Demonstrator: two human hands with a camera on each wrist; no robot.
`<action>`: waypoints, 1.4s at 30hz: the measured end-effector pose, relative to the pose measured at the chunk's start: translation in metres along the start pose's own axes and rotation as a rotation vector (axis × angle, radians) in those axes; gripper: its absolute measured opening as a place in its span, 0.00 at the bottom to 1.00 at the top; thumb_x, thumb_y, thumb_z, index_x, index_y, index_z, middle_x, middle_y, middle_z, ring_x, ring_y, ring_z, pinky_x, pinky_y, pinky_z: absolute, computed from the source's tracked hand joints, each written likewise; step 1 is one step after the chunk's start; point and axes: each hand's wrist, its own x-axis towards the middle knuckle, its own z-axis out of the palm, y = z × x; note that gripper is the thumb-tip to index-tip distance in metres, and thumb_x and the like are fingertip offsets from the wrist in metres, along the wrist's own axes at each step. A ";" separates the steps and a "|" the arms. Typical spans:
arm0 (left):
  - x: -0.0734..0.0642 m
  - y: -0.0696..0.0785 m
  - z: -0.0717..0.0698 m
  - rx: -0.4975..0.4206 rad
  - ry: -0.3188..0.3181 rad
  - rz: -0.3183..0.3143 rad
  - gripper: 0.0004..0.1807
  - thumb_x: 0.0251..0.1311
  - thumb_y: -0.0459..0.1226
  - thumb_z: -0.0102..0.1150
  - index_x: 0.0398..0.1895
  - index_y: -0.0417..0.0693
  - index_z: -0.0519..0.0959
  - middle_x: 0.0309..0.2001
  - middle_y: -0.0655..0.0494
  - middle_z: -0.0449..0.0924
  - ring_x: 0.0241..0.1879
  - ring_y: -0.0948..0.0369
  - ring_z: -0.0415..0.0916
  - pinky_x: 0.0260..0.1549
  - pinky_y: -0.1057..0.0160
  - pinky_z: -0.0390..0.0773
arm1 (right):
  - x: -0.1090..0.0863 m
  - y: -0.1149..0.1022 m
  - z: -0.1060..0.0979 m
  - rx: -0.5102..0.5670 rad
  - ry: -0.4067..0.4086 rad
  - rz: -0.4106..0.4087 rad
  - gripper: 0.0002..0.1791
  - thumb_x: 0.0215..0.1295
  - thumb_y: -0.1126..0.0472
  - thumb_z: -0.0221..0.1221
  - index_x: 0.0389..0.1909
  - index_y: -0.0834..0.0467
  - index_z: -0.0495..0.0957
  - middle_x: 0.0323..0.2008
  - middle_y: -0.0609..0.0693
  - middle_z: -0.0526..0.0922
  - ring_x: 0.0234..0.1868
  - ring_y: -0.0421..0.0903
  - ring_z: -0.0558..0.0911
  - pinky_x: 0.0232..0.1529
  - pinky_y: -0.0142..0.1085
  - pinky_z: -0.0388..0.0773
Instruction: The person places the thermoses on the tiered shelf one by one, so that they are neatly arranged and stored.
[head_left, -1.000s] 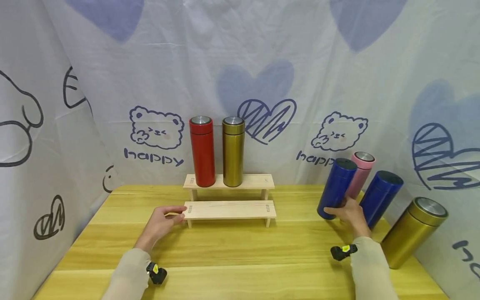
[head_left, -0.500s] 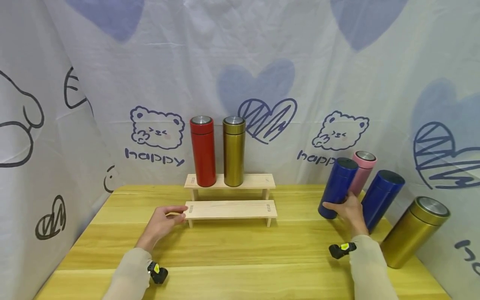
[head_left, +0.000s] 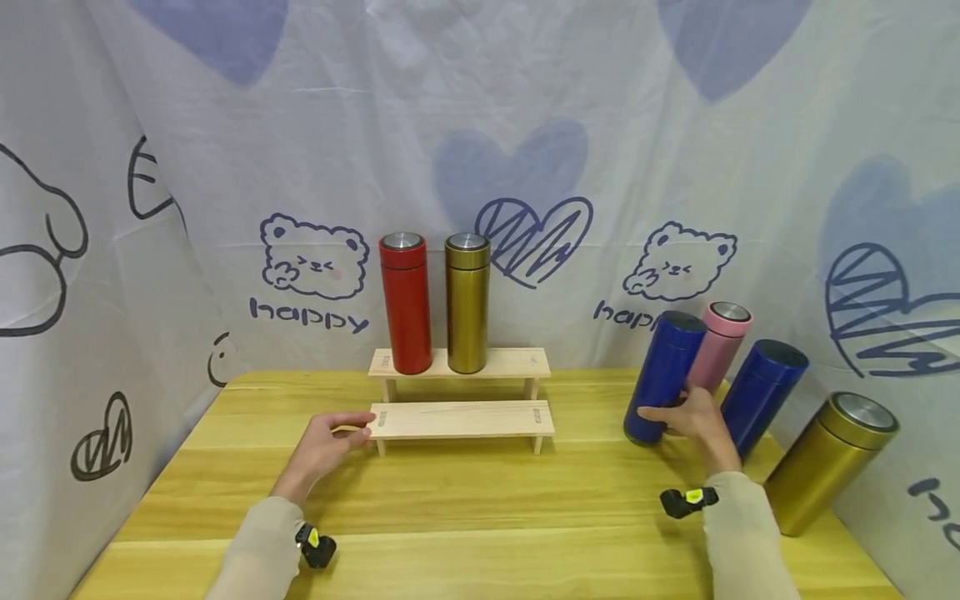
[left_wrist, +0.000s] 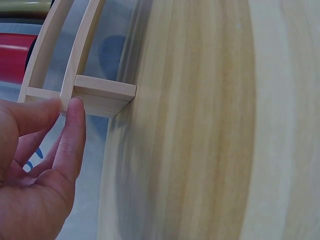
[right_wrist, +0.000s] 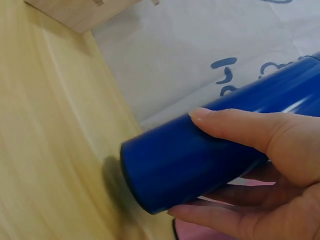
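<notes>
My right hand (head_left: pixel 697 423) grips the lower part of a blue thermos bottle (head_left: pixel 666 375), thumb across its front and fingers round the far side. In the right wrist view that blue bottle (right_wrist: pixel 175 160) has its base close to the table with a shadow beside it; whether they touch I cannot tell. With thumb and fingertips my left hand (head_left: pixel 322 450) pinches the left end of the lower step of a small wooden shelf (head_left: pixel 461 419). On the upper step stand a red thermos bottle (head_left: pixel 406 308) and a gold thermos bottle (head_left: pixel 467 310), both upright.
Right of the held bottle stand a pink bottle (head_left: pixel 716 354), partly hidden, a second blue bottle (head_left: pixel 761 400) and a nearer gold bottle (head_left: pixel 828 467). A printed white curtain (head_left: pixel 315 150) hangs behind the wooden table (head_left: pixel 465 517).
The blue bottle in my right hand has shifted slightly left, away from the pink one, and stands a little more upright. My left hand stays on the shelf.
</notes>
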 end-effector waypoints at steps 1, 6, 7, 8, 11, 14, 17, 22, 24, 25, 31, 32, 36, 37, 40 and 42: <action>0.000 0.000 0.000 0.002 -0.002 0.000 0.18 0.72 0.32 0.59 0.62 0.40 0.82 0.65 0.37 0.79 0.47 0.58 0.88 0.56 0.55 0.83 | -0.001 -0.002 0.000 0.010 -0.012 -0.001 0.61 0.59 0.50 0.75 0.79 0.72 0.47 0.73 0.77 0.62 0.70 0.73 0.70 0.67 0.61 0.73; -0.001 0.000 0.000 0.001 -0.004 -0.004 0.18 0.72 0.33 0.60 0.62 0.40 0.81 0.65 0.36 0.79 0.47 0.58 0.88 0.54 0.59 0.83 | -0.005 -0.012 0.002 0.034 -0.054 -0.028 0.64 0.56 0.52 0.77 0.80 0.69 0.44 0.73 0.77 0.62 0.68 0.73 0.73 0.61 0.60 0.79; -0.001 0.001 0.001 -0.004 -0.004 -0.002 0.18 0.72 0.32 0.60 0.62 0.40 0.82 0.65 0.36 0.79 0.47 0.57 0.88 0.53 0.60 0.84 | -0.007 -0.013 0.002 0.032 -0.061 -0.035 0.65 0.56 0.52 0.77 0.81 0.69 0.42 0.73 0.77 0.61 0.68 0.73 0.73 0.61 0.59 0.80; -0.001 0.001 0.001 -0.010 -0.002 0.000 0.18 0.71 0.32 0.60 0.62 0.40 0.82 0.65 0.37 0.79 0.47 0.57 0.88 0.52 0.61 0.84 | -0.008 -0.014 0.002 0.031 -0.068 -0.040 0.66 0.56 0.52 0.77 0.81 0.69 0.41 0.74 0.77 0.60 0.68 0.73 0.72 0.61 0.59 0.80; -0.001 0.001 0.001 -0.015 -0.007 0.020 0.18 0.71 0.30 0.59 0.62 0.37 0.81 0.65 0.35 0.79 0.47 0.55 0.88 0.49 0.64 0.85 | -0.012 -0.019 0.002 0.032 -0.096 -0.058 0.66 0.56 0.52 0.77 0.81 0.68 0.40 0.74 0.76 0.60 0.67 0.73 0.73 0.59 0.58 0.81; -0.001 0.000 0.000 -0.025 -0.003 0.024 0.18 0.71 0.29 0.58 0.62 0.37 0.81 0.65 0.34 0.78 0.46 0.55 0.88 0.47 0.66 0.85 | -0.015 -0.024 0.003 0.029 -0.125 -0.068 0.65 0.56 0.52 0.77 0.80 0.70 0.43 0.73 0.77 0.62 0.66 0.71 0.75 0.58 0.57 0.82; -0.001 -0.001 0.000 -0.023 -0.004 0.023 0.18 0.71 0.29 0.58 0.62 0.37 0.81 0.65 0.34 0.78 0.46 0.56 0.88 0.47 0.67 0.84 | -0.018 -0.030 0.003 0.019 -0.154 -0.078 0.63 0.55 0.51 0.77 0.79 0.72 0.46 0.71 0.78 0.66 0.63 0.70 0.79 0.57 0.56 0.83; -0.001 -0.001 0.000 -0.024 -0.005 0.018 0.18 0.71 0.30 0.59 0.62 0.37 0.81 0.65 0.34 0.78 0.46 0.56 0.88 0.46 0.68 0.84 | -0.022 -0.039 0.004 -0.010 -0.184 -0.092 0.64 0.55 0.50 0.77 0.78 0.74 0.47 0.69 0.78 0.68 0.61 0.69 0.80 0.57 0.56 0.83; -0.001 -0.001 0.000 -0.025 -0.006 0.018 0.18 0.71 0.30 0.59 0.62 0.37 0.81 0.65 0.34 0.78 0.46 0.56 0.88 0.47 0.67 0.84 | -0.023 -0.042 0.005 -0.019 -0.188 -0.097 0.63 0.55 0.49 0.77 0.78 0.74 0.48 0.69 0.78 0.68 0.61 0.69 0.80 0.57 0.55 0.83; -0.001 -0.001 0.000 -0.025 -0.007 0.019 0.18 0.71 0.30 0.59 0.62 0.37 0.81 0.65 0.34 0.78 0.46 0.56 0.88 0.47 0.67 0.84 | -0.023 -0.044 0.005 -0.020 -0.189 -0.101 0.63 0.55 0.49 0.77 0.78 0.73 0.48 0.69 0.78 0.68 0.62 0.69 0.80 0.56 0.55 0.83; -0.002 0.000 0.001 -0.018 -0.002 0.017 0.18 0.71 0.30 0.59 0.62 0.38 0.81 0.65 0.35 0.79 0.46 0.55 0.88 0.49 0.62 0.85 | -0.024 -0.052 0.006 0.002 -0.189 -0.124 0.61 0.56 0.50 0.77 0.78 0.72 0.50 0.69 0.77 0.68 0.63 0.70 0.79 0.56 0.55 0.84; -0.002 0.000 0.001 -0.016 -0.001 0.017 0.18 0.71 0.30 0.59 0.62 0.38 0.81 0.65 0.35 0.79 0.46 0.55 0.88 0.49 0.62 0.85 | -0.025 -0.054 0.006 0.001 -0.188 -0.126 0.60 0.56 0.50 0.77 0.78 0.72 0.51 0.69 0.77 0.68 0.63 0.70 0.78 0.56 0.55 0.84; -0.001 0.000 0.001 -0.018 -0.001 0.021 0.18 0.71 0.30 0.59 0.62 0.38 0.82 0.65 0.35 0.79 0.46 0.55 0.88 0.49 0.62 0.85 | -0.026 -0.061 0.005 -0.020 -0.184 -0.128 0.61 0.55 0.49 0.77 0.78 0.70 0.51 0.69 0.76 0.69 0.64 0.70 0.78 0.56 0.55 0.84; -0.001 -0.001 0.001 -0.019 -0.001 0.022 0.18 0.71 0.30 0.59 0.62 0.38 0.82 0.65 0.35 0.79 0.46 0.55 0.88 0.48 0.63 0.85 | -0.026 -0.063 0.005 -0.028 -0.184 -0.126 0.61 0.55 0.48 0.77 0.78 0.70 0.51 0.70 0.76 0.68 0.64 0.70 0.77 0.56 0.55 0.84; 0.000 -0.001 0.001 -0.021 -0.001 0.025 0.18 0.71 0.30 0.59 0.61 0.38 0.82 0.64 0.35 0.79 0.46 0.56 0.88 0.48 0.65 0.85 | -0.026 -0.067 0.004 -0.038 -0.184 -0.121 0.62 0.55 0.48 0.77 0.79 0.70 0.49 0.70 0.75 0.68 0.65 0.70 0.77 0.56 0.54 0.84; 0.000 -0.001 0.000 -0.022 -0.001 0.026 0.17 0.71 0.30 0.60 0.61 0.38 0.82 0.64 0.35 0.79 0.45 0.56 0.88 0.47 0.65 0.85 | -0.027 -0.069 0.004 -0.039 -0.184 -0.119 0.62 0.55 0.48 0.77 0.79 0.70 0.49 0.70 0.75 0.67 0.65 0.70 0.76 0.56 0.54 0.84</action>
